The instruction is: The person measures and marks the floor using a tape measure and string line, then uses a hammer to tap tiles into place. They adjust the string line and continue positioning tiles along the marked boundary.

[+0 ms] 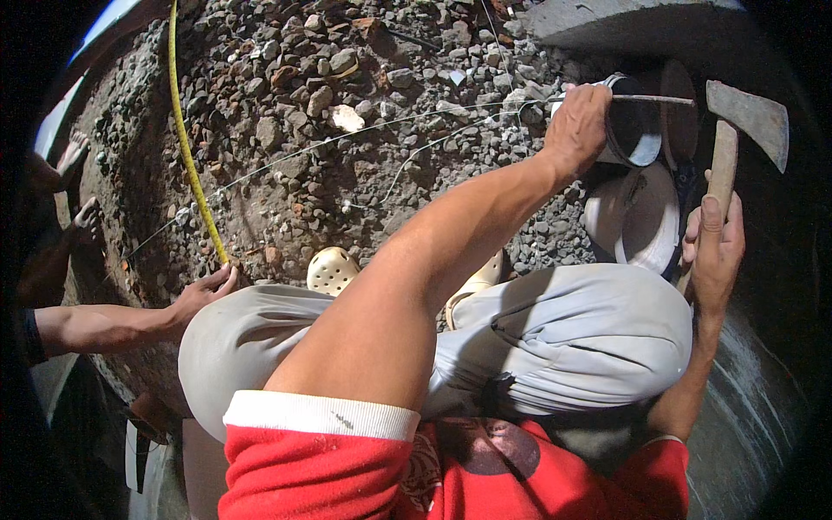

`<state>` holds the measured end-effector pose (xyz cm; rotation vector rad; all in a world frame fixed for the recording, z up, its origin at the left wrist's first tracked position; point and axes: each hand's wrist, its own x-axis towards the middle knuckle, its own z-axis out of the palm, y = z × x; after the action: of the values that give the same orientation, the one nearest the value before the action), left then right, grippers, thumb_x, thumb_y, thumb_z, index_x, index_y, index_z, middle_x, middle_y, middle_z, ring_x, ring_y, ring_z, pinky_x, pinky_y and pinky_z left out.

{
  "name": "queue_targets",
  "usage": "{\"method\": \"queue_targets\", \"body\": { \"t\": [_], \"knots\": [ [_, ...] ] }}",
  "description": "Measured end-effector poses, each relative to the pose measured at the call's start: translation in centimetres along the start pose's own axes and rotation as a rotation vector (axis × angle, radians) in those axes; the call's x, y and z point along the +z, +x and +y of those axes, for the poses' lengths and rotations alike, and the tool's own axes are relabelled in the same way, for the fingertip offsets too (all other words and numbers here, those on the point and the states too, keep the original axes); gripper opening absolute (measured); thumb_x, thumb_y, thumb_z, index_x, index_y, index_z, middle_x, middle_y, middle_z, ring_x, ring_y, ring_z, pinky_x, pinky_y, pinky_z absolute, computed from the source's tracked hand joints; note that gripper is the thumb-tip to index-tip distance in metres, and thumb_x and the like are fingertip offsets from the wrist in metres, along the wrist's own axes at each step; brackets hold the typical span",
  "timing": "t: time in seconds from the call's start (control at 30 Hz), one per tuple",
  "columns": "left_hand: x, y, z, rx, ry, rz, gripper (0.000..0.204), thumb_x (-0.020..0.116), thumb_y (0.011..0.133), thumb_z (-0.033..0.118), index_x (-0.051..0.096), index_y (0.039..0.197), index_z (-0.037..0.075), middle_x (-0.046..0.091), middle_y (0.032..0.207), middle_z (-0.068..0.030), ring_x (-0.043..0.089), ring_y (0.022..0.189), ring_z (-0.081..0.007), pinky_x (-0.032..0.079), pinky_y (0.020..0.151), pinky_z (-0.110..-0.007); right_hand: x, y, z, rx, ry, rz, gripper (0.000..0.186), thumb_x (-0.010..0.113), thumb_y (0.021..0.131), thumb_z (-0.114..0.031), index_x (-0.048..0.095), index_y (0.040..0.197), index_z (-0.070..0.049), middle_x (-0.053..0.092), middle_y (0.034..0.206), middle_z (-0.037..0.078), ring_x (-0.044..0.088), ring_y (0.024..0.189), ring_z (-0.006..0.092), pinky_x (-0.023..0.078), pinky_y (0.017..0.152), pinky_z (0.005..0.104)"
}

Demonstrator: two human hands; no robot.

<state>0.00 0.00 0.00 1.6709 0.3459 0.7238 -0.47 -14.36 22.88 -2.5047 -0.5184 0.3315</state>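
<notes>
The left hand [576, 130] is closed in a fist around a thin, straight metal rod [654, 100], near the right edge of the gravel bed [286, 95]. The rod points right, its free end passing across the mouth of an upper round white tub [644, 154]. The right hand [718, 251] grips a hatchet [726, 160] beyond that same edge, thumb laid along the pale wooden handle; its flared, dull grey metal head is uppermost. A lower tub [663, 217], smooth and whitish with a wide round mouth, sits just left of this hand.

The gravel is rough and angular, mostly grey with reddish-brown chips and one pale stone [347, 119]. A thin, light cord [303, 149] stretches across it toward the left fist; whether it is tied to the rod is unclear. A flat yellow tape [184, 130] bows down the bed's left part to a co-worker's hand [208, 290], its fingertips at the lower end. A rough concrete block [633, 24] borders the upper right corner.
</notes>
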Motion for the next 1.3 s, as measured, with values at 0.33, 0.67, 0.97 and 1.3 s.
{"method": "queue_targets", "body": {
  "t": [0.33,0.67,0.97,1.3],
  "knots": [
    [-0.2,-0.2,-0.1,0.018,0.043,0.005,0.021,0.049,0.090,-0.001,0.050,0.110,0.003,0.059,0.108,-0.0254,0.056,0.107,-0.0502,0.046,0.095,-0.055,0.1,0.0,0.1,-0.001,0.007,0.061,0.034,0.055,0.108,-0.032,0.056,0.129,-0.005,0.050,0.072,-0.004,0.043,0.053,0.0019,0.033,0.045,0.0192],
    [0.0,-1.1,0.2,0.044,0.040,-0.031,0.024,0.048,0.090,-0.002,0.050,0.114,0.001,0.056,0.112,-0.0272,0.055,0.112,-0.0490,0.048,0.094,-0.056,0.0,0.0,-0.6,0.001,-0.054,0.052,0.036,0.054,0.107,-0.034,0.057,0.129,-0.006,0.049,0.070,-0.005,0.043,0.052,0.0018,0.033,0.045,0.0195],
    [0.5,-1.6,0.0,0.089,0.063,-0.019,0.024,0.048,0.090,0.000,0.051,0.114,0.000,0.056,0.114,-0.0266,0.054,0.114,-0.0486,0.046,0.102,-0.052,-0.2,0.3,-1.2,0.048,-0.030,0.027,0.032,0.053,0.108,-0.034,0.057,0.125,-0.007,0.050,0.071,-0.005,0.044,0.053,0.0023,0.034,0.045,0.0197],
    [-0.4,-1.2,0.5,0.039,0.093,-0.071,0.036,0.050,0.090,0.000,0.047,0.126,-0.001,0.054,0.128,-0.0303,0.050,0.127,-0.0485,0.044,0.108,-0.051,-0.3,-0.5,-0.6,0.003,-0.018,0.027,0.038,0.053,0.108,-0.033,0.057,0.135,-0.007,0.049,0.073,-0.006,0.044,0.057,0.0015,0.034,0.048,0.0190]
  ]
}}
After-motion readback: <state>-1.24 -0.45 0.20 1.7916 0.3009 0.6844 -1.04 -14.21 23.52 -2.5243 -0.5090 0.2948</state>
